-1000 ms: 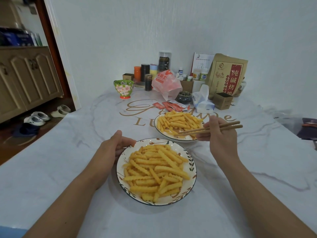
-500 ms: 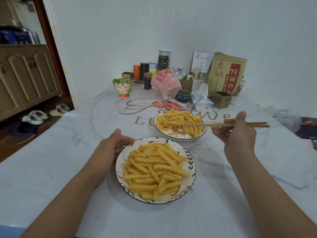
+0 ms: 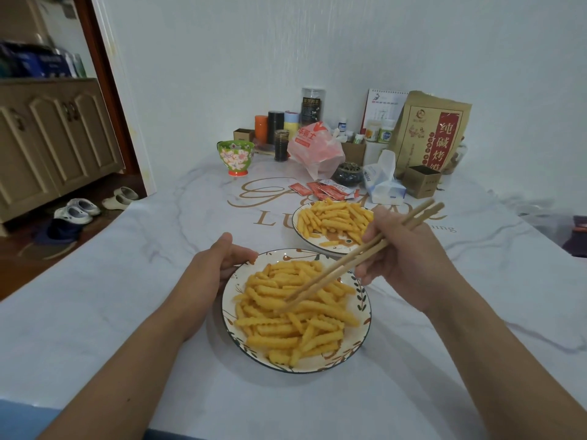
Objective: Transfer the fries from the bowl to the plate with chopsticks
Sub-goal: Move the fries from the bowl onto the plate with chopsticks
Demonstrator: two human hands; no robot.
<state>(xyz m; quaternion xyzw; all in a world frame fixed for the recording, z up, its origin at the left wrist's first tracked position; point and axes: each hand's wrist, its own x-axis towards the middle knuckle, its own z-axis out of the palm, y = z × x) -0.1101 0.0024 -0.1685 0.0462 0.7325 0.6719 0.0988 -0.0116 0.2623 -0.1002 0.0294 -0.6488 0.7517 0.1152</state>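
Observation:
A white bowl (image 3: 360, 339) with a leaf-pattern rim sits close in front of me, heaped with crinkle-cut fries (image 3: 286, 315). My left hand (image 3: 211, 271) holds its left rim, thumb on the edge. Behind it to the right stands a white plate (image 3: 300, 231) carrying more fries (image 3: 336, 219). My right hand (image 3: 403, 258) grips a pair of wooden chopsticks (image 3: 355, 258). Their tips reach down left into the bowl's fries and touch the pile near its middle. I cannot tell whether a fry is pinched between the tips.
The marble-pattern table (image 3: 111, 296) has clutter at its far end: a flowered cup (image 3: 236, 157), a pink plastic bag (image 3: 316, 149), red sauce packets (image 3: 327, 190), a tissue pack (image 3: 382, 181), a small box (image 3: 422, 181), a brown paper bag (image 3: 432, 134), and jars. Shoes lie on the floor at left.
My right hand has swung the chopsticks from over the far plate back toward me and lowered their tips into the near bowl's fries. The left hand has stayed on the bowl's rim.

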